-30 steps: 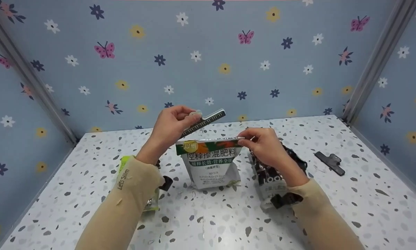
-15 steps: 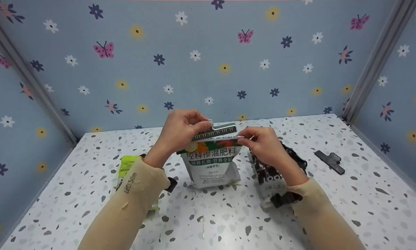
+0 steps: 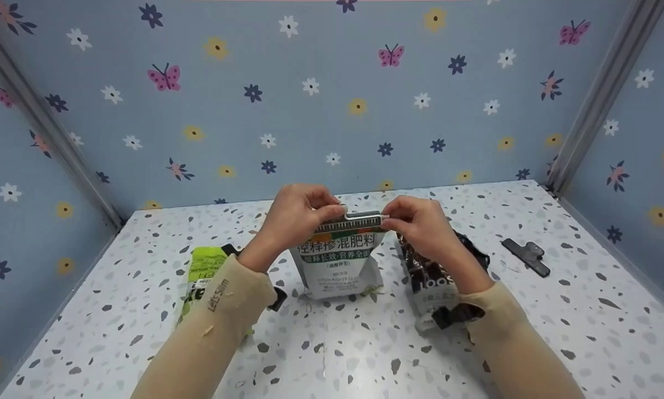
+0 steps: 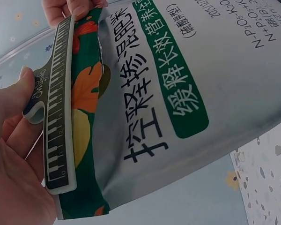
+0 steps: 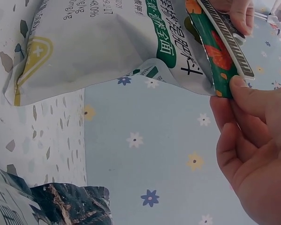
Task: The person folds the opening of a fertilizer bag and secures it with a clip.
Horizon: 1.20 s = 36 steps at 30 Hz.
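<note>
A white and green fertilizer bag [image 3: 337, 271] stands upright in the middle of the table, its top edge folded flat. My left hand [image 3: 301, 216] pinches the handle of a bag clip [image 4: 60, 103] printed with piano keys and a ruler scale. The clip lies along the green, leaf-printed top strip of the bag, as the left wrist view shows. With thumb and fingers, my right hand [image 5: 257, 136] pinches the right corner of that strip, close to the clip's end.
A lime-green bag [image 3: 204, 271] lies left, partly behind the left sleeve. A dark brown and white bag [image 3: 432, 288] lies right under the right forearm. Further right on the speckled table [image 3: 332, 354] is a black clip [image 3: 526, 256]. A flowered wall [image 3: 332, 83] rises behind.
My left hand has brought the clip down and right, from tilted above the bag to level along its top edge. The right hand has kept its pinch on the corner.
</note>
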{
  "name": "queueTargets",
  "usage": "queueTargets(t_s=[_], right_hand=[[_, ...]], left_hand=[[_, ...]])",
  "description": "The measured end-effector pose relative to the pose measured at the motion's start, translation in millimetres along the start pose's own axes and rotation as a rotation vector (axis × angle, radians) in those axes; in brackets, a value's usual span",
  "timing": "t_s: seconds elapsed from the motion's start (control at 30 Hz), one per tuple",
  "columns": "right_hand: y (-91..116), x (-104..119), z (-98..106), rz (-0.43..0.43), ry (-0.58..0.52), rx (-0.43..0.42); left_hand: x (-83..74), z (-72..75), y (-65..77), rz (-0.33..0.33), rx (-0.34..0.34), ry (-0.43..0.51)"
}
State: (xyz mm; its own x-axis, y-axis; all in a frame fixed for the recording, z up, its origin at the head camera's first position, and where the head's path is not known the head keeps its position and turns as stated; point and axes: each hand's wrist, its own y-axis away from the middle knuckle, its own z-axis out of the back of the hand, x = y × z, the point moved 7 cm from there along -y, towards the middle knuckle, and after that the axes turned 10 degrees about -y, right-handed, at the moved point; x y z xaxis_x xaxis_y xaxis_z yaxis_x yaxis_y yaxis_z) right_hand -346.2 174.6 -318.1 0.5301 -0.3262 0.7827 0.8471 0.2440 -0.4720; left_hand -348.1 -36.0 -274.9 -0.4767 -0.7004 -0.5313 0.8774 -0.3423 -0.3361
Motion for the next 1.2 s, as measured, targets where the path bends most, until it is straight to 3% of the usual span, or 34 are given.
queueTargets(t_s=[0.47,0.83,1.2], right_hand=[[-0.5,0.7,3.0,0.019,-0.068,-0.012],[0.5,3.3,5.4,0.079,-0.042,-0.024],[0.0,3.5,2.7,0.064,-0.062,0.002]], left_hand=[[-0.1,-5.9,-0.4,-0.009,-0.002,-0.038],[-0.3,-7.6,-0.5,-0.002,0.018,-0.081],[8.3,-8.9,1.7,0.034,0.063,-0.054]])
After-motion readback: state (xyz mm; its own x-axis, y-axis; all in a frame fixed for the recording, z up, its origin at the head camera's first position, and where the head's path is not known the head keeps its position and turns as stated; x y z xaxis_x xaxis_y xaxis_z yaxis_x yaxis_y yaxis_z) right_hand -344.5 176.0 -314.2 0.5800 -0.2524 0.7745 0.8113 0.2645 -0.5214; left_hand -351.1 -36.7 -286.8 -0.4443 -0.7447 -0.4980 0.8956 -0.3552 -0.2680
